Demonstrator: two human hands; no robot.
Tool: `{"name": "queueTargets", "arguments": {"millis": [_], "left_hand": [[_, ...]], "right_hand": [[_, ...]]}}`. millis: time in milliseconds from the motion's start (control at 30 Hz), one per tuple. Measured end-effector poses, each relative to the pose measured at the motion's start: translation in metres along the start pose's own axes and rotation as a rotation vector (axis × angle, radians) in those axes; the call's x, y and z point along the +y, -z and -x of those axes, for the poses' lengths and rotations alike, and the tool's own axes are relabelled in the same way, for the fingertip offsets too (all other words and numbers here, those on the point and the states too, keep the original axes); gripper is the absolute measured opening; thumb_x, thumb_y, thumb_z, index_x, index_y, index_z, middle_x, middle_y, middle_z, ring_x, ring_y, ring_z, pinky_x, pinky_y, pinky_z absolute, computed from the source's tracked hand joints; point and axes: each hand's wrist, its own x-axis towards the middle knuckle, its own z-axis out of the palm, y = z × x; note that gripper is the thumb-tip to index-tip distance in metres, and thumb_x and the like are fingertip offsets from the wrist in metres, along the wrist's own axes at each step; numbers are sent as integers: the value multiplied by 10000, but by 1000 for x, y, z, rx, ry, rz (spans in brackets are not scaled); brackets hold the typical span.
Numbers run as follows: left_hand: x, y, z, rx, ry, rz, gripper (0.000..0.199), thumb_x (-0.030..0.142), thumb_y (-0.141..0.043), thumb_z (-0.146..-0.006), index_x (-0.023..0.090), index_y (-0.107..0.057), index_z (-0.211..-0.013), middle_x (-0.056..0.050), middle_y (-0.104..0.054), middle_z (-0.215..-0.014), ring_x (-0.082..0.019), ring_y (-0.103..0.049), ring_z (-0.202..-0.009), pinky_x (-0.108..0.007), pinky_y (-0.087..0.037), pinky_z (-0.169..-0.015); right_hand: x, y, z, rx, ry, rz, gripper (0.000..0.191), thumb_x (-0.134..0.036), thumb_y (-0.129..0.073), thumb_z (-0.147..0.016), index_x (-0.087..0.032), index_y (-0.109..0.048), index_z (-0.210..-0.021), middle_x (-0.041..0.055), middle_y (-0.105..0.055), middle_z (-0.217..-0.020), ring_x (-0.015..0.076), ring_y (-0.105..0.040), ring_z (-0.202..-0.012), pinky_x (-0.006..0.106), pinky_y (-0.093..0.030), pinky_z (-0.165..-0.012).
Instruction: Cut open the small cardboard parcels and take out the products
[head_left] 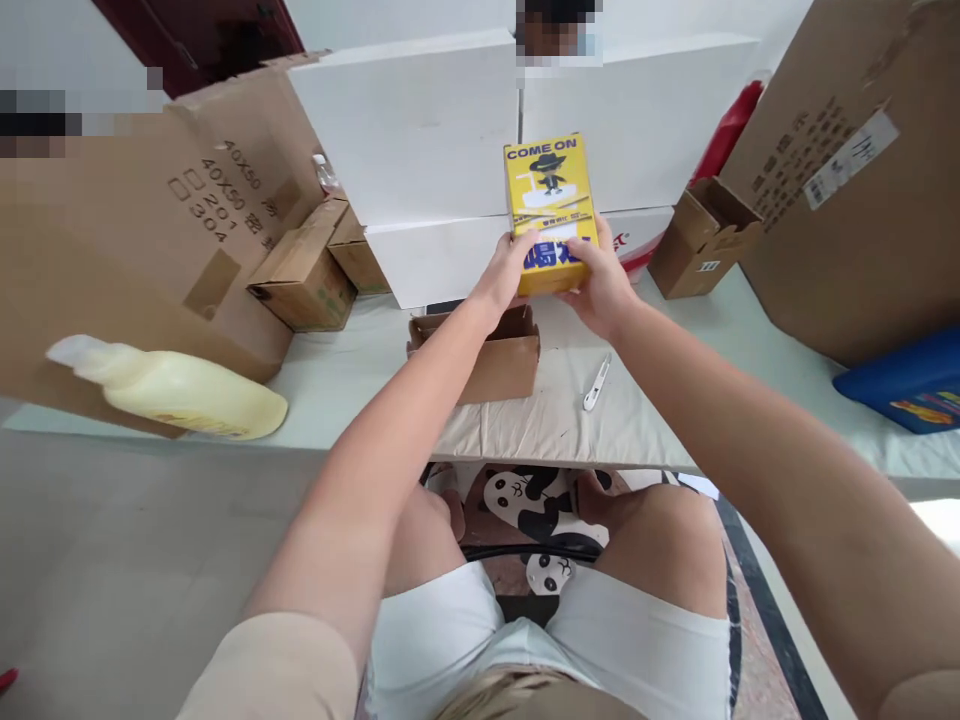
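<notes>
A yellow box (551,190) with "COME ON" printed along its top edge is held up in front of the white panels. My left hand (504,275) grips its lower left side, thumb on the front face. On the lower right side, my right hand (604,280) grips it too, its thumb also on the front. Below my left hand stands an open brown cardboard box (501,370), partly hidden behind my left forearm. A white utility knife (598,382) lies on the cloth-covered table (555,425), right of the open box.
At the left are a pale yellow bottle (187,390), small cartons (307,275) and a large cardboard sheet (135,250). White panels (420,130) stand at the back. A small brown box (701,240) and a blue bottle (915,385) are at the right. Part of a person's head (555,30) shows behind.
</notes>
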Motion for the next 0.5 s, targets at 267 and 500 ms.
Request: {"name": "queueTargets", "arguments": {"millis": [267, 500], "left_hand": [[16, -2, 190, -390, 92, -56, 169, 268, -537, -914, 208, -620, -780, 2, -644, -689, -145, -593, -652, -272, -484, -661], [-82, -34, 200, -581, 314, -202, 245, 307, -509, -857, 202, -537, -638, 8, -554, -596, -139, -516, -615, -273, -375, -624]], "right_hand": [[66, 119, 168, 491, -242, -174, 479, -555, -740, -714, -322, -583, -1101, 14, -698, -1215, 236, -703, -1072, 420, -630, -818], [119, 224, 134, 774, -384, 56, 411, -433, -787, -635, -319, -554, -954, -38, -730, -927, 165, -672, -706, 261, -526, -555]]}}
